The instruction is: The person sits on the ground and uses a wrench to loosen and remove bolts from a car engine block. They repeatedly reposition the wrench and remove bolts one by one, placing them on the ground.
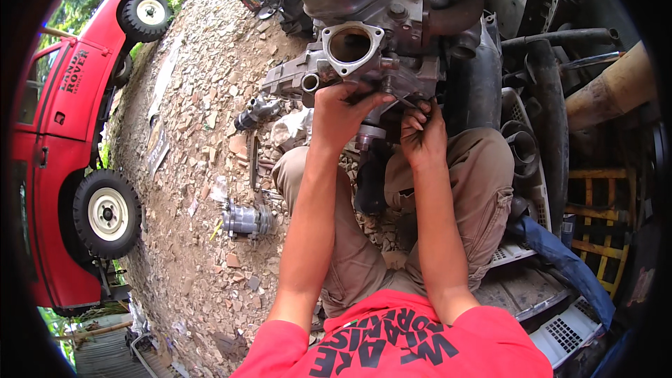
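A grimy grey engine [392, 10] stands in front of me, with a round three-hole flange [350, 47] facing up on it. My left hand [337, 108] is closed at the engine's lower front, thumb and fingers pressed together below the flange; what they hold is hidden. To its right my right hand [425, 131] pinches the end of a thin dark metal rod [404, 101], its fingers curled against the engine's lower edge. The rod's other end lies close to my left thumb. Just below and between the hands sits a shiny round pulley-like part [371, 131].
Stony ground [203, 147] spreads to the left, with a silver cylindrical engine part [246, 220] and a dark metal fitting [257, 112] on it. A red off-road vehicle [59, 140] is parked beyond. Pipes [546, 112], white crates [570, 332] and a yellow rack [602, 220] crowd the right.
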### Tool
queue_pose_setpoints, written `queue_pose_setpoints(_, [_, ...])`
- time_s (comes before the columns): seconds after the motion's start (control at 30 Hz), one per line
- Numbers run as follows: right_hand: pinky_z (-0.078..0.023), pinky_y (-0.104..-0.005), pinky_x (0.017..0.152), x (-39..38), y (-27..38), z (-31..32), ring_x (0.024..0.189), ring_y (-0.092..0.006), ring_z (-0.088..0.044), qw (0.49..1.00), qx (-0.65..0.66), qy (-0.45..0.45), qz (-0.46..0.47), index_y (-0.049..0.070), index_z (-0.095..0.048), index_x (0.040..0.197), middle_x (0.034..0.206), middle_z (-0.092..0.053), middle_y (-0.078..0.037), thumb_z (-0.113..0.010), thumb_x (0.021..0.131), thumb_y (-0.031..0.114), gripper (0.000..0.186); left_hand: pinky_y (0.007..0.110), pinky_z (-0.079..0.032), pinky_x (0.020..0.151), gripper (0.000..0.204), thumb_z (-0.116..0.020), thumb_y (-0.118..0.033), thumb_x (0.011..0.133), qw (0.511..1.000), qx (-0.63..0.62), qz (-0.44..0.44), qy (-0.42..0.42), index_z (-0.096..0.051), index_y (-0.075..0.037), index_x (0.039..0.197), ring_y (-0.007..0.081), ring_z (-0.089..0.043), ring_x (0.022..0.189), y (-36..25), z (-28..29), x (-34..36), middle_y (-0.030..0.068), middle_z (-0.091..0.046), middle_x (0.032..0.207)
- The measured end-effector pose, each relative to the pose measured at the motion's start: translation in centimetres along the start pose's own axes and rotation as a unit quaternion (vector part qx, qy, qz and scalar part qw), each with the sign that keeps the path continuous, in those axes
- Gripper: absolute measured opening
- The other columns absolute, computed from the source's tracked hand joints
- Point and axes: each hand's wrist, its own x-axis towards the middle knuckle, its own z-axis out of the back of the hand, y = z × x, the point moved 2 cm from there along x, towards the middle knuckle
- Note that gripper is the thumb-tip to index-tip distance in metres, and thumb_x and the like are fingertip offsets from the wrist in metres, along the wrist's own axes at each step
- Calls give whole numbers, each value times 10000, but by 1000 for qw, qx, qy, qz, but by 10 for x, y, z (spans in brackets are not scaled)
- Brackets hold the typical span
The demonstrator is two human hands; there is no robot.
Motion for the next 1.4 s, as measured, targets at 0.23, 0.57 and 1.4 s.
queue_pose_setpoints(0.23, [-427,-286,525,-75,11,-74,616,-150,-489,924,-302,64,225,84,-432,829,760,-506,-62,-405,1019,301,290,234,-445,557,250,-803,-158,744,999,-25,-25,1,-704,38,866,49,-537,601,6,0,0,67,-675,687])
queue_pose_setpoints(0.57, [-373,-247,442,-75,14,-72,544,-120,-450,878,-390,115,253,75,-392,805,735,-484,-61,-359,1028,351,357,224,-396,497,233,-770,-132,783,994,-60,49,77,-692,42,917,35,-488,568,-1,2,-4,6,-602,622])
queue_pose_setpoints(1.4, [-353,-221,505,1,-32,28,619,-118,-407,952,258,51,-158,6,-448,933,810,-489,-51,-395,993,159,172,201,-438,565,135,-800,-66,720,997,-72,29,0,-723,14,797,29,-535,623,-4,1,-1,-1,-661,679])
